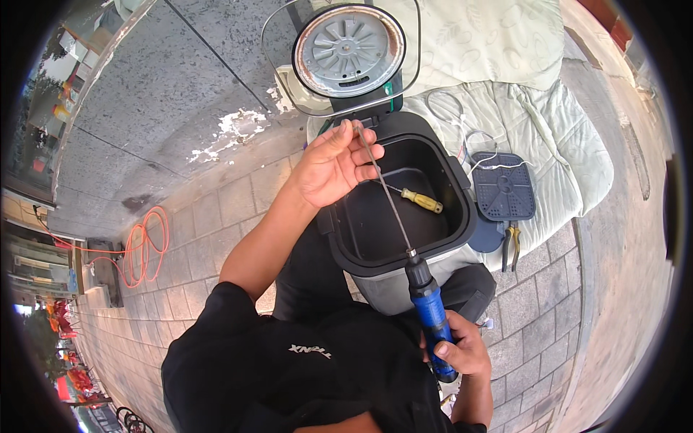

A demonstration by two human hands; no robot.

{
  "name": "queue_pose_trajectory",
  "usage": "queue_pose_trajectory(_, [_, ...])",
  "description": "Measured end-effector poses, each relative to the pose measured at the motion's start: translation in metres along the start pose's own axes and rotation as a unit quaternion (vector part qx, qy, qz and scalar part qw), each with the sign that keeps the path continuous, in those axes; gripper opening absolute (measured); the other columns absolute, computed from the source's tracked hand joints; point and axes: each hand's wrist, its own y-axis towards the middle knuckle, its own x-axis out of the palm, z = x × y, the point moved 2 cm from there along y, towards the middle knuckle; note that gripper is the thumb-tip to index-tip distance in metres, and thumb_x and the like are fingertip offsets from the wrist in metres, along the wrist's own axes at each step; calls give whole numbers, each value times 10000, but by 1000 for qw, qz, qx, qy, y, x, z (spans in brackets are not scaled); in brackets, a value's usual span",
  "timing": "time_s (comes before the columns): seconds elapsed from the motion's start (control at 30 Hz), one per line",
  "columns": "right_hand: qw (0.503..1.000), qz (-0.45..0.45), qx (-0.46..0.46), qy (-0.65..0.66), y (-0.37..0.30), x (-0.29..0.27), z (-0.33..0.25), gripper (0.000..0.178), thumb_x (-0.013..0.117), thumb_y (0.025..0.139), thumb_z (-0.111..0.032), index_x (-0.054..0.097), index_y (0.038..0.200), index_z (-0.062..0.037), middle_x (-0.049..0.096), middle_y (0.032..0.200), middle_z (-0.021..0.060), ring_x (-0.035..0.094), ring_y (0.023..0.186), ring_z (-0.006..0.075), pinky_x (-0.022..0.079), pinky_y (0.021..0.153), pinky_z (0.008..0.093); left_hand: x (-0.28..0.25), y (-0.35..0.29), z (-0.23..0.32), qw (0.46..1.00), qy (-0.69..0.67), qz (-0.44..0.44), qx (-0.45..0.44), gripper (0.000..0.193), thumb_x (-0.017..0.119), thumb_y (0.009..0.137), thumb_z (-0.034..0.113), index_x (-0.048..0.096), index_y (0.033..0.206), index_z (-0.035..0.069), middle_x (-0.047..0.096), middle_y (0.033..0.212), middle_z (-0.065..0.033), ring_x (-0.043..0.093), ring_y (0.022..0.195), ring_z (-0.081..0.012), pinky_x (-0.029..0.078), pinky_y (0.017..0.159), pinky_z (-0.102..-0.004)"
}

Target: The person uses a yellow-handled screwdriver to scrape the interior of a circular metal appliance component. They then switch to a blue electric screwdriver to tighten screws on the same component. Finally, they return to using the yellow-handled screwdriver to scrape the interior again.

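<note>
Power driver (431, 317): blue and black, on the near side of the appliance (372, 266), chuck (416, 270) up by the appliance's near rim.
Long shaft (390, 195): thin metal, runs out of the chuck, slants over the appliance's open cavity, tip toward its far side.
Left hand (332, 166): over the far-left part of the appliance, thumb and fingers pinched on the shaft near its tip.
Right hand (465, 348): near side of the appliance, toward its right, wrapped on the driver's lower body.
Hands: well apart, one at each end of the tool.
Screwdriver (422, 200): yellow handle, within the outline of the appliance's cavity, under the line of the shaft.
Lid (348, 50): open beyond the appliance, round slotted metal plate facing up, brownish ring around it.
Perforated tray (503, 186): dark, right of the appliance, on a pale quilt (570, 144); white cable (498, 157) across its far end.
Pliers (511, 244): yellow-and-black handles, right of the appliance, just nearer than the tray.
Orange hose (148, 245): coiled, well left of the appliance.
</note>
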Motion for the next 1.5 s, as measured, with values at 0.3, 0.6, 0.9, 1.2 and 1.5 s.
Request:
queue_pose_trajectory(0.3, [1000,14,22,-16,1,-5,-2,721,852,884,-386,558,1365,64,702,972,143,710,751,207,588,699,337,-8,-2,8,1000,18,-23,-5,251,525,1134,317,615,1190,90,664,1153,-61,732,1126,-276,664,895,-471])
queue_pose_trajectory(0.6, [998,-13,55,14,4,-12,-12,734,828,910,-446,558,1335,87,709,934,161,722,718,237,595,660,355,-16,-3,39,970,239,-30,-26,241,564,1120,280,594,1135,41,661,1121,-106,756,1080,-320,669,889,-453])
queue_pose_trajectory(0.9, [997,-4,78,9,33,6,-33,618,815,946,-421,600,1259,67,700,896,104,675,748,161,550,708,305,-23,9,33,990,130,46,26,219,607,1102,286,636,1156,76,690,1068,-48,747,1107,-286,636,957,-501])
queue_pose_trajectory(1.2, [960,85,53,-261,67,27,-58,643,805,961,-429,594,1296,78,680,798,68,641,753,131,537,730,301,-34,24,30,965,86,235,75,194,634,1090,292,666,1108,102,712,1035,-16,743,1079,-227,635,935,-419])
queue_pose_trajectory(1.5, [981,64,61,-173,87,33,-62,614,788,985,-401,573,1311,74,674,841,54,670,721,119,550,680,284,-41,33,25,953,-14,277,121,189,641,1084,257,687,1161,91,741,1066,1,744,1115,-211,645,889,-372])
